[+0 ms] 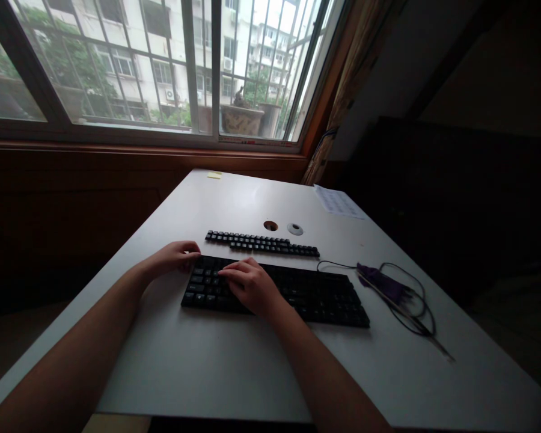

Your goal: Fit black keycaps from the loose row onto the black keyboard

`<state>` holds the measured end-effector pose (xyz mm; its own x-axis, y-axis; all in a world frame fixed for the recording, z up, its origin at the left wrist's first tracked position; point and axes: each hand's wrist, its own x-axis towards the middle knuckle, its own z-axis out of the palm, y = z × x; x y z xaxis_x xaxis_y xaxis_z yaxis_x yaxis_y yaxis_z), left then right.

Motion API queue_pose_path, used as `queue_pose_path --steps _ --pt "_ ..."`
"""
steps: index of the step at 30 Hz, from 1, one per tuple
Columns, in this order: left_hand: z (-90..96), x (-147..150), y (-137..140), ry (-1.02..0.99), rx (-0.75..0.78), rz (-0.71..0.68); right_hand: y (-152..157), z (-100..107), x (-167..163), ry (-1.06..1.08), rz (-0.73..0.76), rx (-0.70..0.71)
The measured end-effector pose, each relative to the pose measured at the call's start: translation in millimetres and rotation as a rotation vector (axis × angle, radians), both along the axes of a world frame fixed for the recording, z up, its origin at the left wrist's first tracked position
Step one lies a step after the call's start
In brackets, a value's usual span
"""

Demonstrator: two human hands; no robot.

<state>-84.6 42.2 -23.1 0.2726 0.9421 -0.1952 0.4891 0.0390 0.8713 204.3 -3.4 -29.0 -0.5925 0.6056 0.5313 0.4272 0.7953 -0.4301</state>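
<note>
A black keyboard (329, 297) lies flat on the white table. Keys show at its left end, while its middle and right are too dark to make out well. My left hand (175, 255) is at the far left corner, its fingers curled and closed on the edge. Over the left part of the keyboard, my right hand (255, 287) has thumb and fingers pressed together just above the keys; whatever is between the fingertips is hidden. Behind the keyboard, several black keycaps (256, 242) stand lined up in staggered rows.
Right of the keyboard lie its cable (338, 264), a purple cloth (385, 282) and a thin stick (428, 341). A round hole (271, 226) and a grey ring (295, 229) are behind the keycaps. Printed paper (340, 201) and a yellow note (214, 175) lie at the back.
</note>
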Motion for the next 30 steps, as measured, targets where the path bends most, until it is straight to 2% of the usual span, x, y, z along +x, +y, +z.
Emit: queue_pose_path --steps 6,12,17,30 --pt "-1.6 -0.7 1.4 0.006 -0.005 0.008 1.9 -1.8 -1.5 -0.01 -0.014 -0.002" --pt "-3.2 -1.2 2.2 0.008 -0.018 0.015 4.6 -7.3 -2.9 -0.019 -0.116 0.011" --pt "-4.8 -2.0 3.3 -0.01 -0.015 0.002 5.2 -6.0 -5.5 -0.037 -0.12 0.013" --pt "0.3 0.2 0.0 0.002 -0.023 0.001 3.7 2.1 -13.2 0.056 -0.2 -0.144"
